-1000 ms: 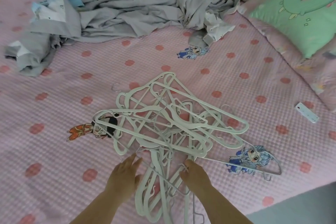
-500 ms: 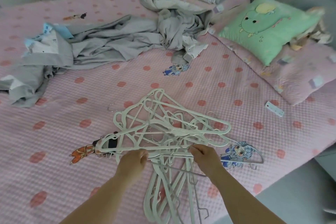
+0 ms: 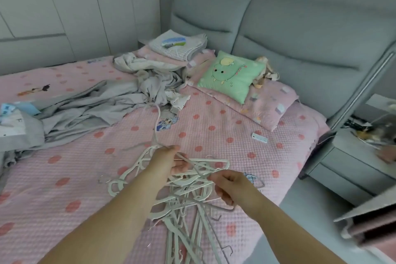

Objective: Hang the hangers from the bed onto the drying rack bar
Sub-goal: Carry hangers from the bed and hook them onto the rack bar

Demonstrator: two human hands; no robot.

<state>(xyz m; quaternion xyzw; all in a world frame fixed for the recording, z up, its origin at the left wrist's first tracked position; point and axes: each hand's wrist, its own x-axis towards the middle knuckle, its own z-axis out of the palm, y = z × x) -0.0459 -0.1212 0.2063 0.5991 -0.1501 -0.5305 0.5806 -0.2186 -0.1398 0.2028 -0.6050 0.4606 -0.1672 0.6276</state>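
- On the near edge of the bed (image 3: 64,178), a tangled pile of white hangers (image 3: 182,197) lies on the pink spotted cover, with its lower end reaching toward the bed's edge.
- Left hand (image 3: 169,161): its grip is closed, fingers curled round hangers at the top of the pile.
- Right hand (image 3: 227,186): its grip is narrow, fingers curled and pinching a thin hanger piece at the right side of the pile, just beside the left hand.
- One thin pale strip (image 3: 154,128) runs up from the left hand toward the clothes; it is too blurred to tell what it is.
- Crumpled grey clothes (image 3: 96,103) sprawl across the far left of the bed, well apart from the pile.
- At the grey headboard (image 3: 289,34), a green pillow (image 3: 231,75) leans on a pink one, with a folded blanket (image 3: 177,45) to its left.
- Near the pillows, a small white flat object (image 3: 259,138) lies on the cover.
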